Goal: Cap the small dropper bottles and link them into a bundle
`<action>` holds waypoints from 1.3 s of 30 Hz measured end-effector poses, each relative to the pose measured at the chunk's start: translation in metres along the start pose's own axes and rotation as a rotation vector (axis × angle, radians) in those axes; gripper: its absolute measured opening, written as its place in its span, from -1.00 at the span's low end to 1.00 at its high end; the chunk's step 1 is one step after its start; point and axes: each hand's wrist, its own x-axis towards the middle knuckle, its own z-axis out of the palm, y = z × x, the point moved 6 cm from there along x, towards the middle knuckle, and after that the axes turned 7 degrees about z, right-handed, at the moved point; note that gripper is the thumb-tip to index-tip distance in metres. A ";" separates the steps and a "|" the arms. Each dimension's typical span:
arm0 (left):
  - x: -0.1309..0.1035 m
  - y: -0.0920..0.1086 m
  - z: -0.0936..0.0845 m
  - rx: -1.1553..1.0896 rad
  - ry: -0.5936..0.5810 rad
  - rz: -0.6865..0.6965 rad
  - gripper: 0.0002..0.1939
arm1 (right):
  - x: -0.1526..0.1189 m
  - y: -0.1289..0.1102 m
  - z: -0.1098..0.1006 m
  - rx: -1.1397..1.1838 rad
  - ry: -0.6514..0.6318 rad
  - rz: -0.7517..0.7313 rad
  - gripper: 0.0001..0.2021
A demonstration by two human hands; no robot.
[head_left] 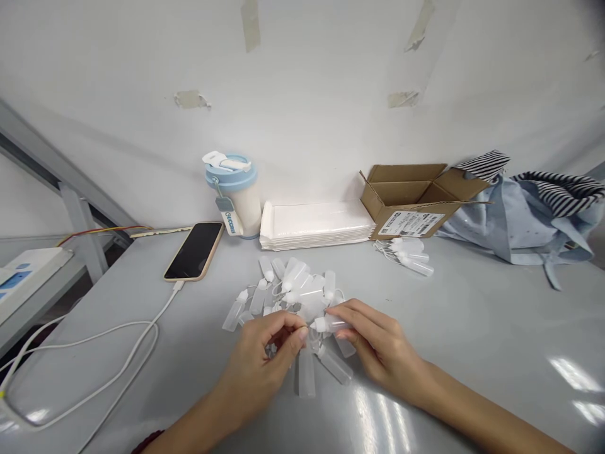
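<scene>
My right hand [382,343] holds a small translucent squeeze bottle [329,324] on its side, the white nozzle pointing left. The thumb and fingertips of my left hand [262,353] are pinched together right at the nozzle's tip. Something thin and dark shows between them and the tip, too small to name. Beneath and behind both hands lies a loose pile of similar bottles [295,277], some with thin white cords. A few of the pile's bottles are partly hidden by my fingers.
Farther right lie several more bottles [414,257] beside an opened cardboard box [401,211]. A stack of white envelopes [316,224] and a blue-lidded cup [243,202] stand along the wall. On the left are a phone [195,252] and its white cable [137,347]; a blue bag [496,217] sits far right.
</scene>
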 end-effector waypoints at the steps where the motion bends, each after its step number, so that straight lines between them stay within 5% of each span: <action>1: 0.000 0.000 0.000 0.005 -0.002 0.003 -0.78 | 0.000 0.000 0.000 -0.006 -0.004 -0.005 -0.72; 16: 0.000 -0.002 -0.003 0.009 0.009 -0.029 -0.78 | 0.006 0.000 -0.006 0.071 -0.079 0.115 -0.79; 28: -0.003 0.005 -0.003 0.126 0.066 0.229 -0.83 | 0.004 0.008 0.002 0.200 -0.227 0.355 -0.74; 39: -0.001 -0.001 -0.001 -0.032 0.001 0.035 -0.76 | 0.004 0.001 0.000 0.135 -0.149 0.190 -0.79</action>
